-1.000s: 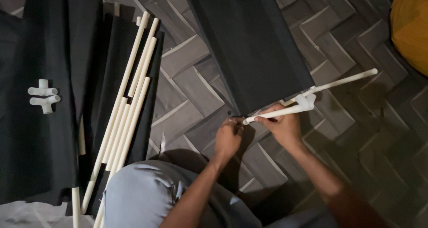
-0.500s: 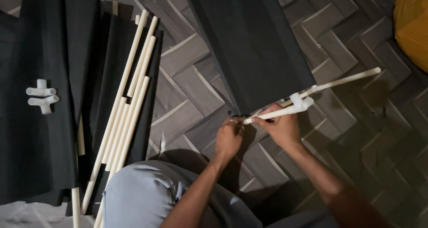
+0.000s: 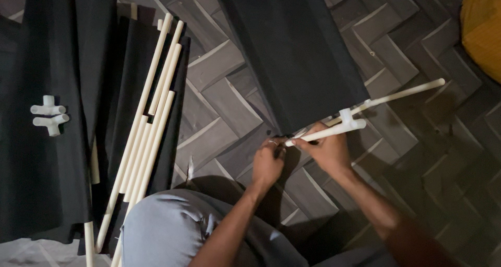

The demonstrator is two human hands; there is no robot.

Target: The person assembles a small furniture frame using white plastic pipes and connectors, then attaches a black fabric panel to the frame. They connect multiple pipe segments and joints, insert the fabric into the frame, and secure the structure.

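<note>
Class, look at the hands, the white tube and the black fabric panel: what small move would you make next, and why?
Probably slide the white tube further into the black fabric panel hem. The right hand grips the tube and the left hand pinches the panel's edge at its tip.

Dim, uneven light leaves deep shadows over the right and lower edges, with the whole picture slightly soft.

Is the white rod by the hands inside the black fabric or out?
Partly in: the white rod enters the black fabric panel hem; both ends protrude.
</note>
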